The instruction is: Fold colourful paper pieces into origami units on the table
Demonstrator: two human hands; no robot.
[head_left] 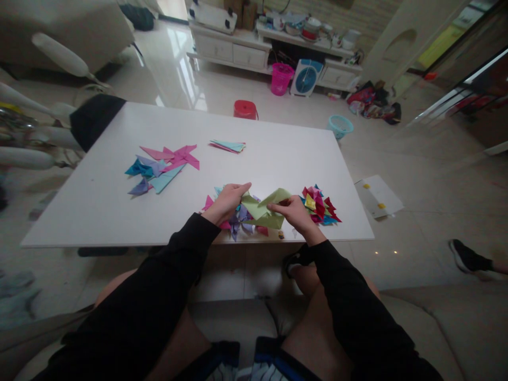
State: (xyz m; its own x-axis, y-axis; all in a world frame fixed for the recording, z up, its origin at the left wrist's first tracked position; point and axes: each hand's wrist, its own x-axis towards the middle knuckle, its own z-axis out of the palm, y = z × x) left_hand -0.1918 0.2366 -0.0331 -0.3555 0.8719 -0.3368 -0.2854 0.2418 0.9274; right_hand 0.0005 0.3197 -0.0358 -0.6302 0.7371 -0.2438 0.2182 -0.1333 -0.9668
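Holding the green paper (260, 211) takes 2 hands, up over the near edge of the white table (99, 211). It has folds in it and some corners stick out. The left hand (227, 202) is closed to a small pinch on its left side. The right hand (298, 214) pinches its right side, with the thumb on top. To work the folds well, it helps to grip softly near the folds, keep both sides level and not tug, because thin paper can rip or wrinkle. Lining up the edges before pressing makes the folds neat. I cannot tell how sharp the folds are.

Purple paper shapes (238, 222) lie just under the green paper, with pink and light blue bits around them. To the right of the right hand is a bright pile (319, 206) of red, yellow, pink and blue folded paper. On the left part of the table are a pink paper shape (182, 157) and a light blue paper strip (164, 181). A bunch of thin paper strips (230, 146) lies farther back.

Past the table, a red stool (245, 109) and a blue basket (341, 126) are on the floor. I see 0 brands, labels or words that I can read.
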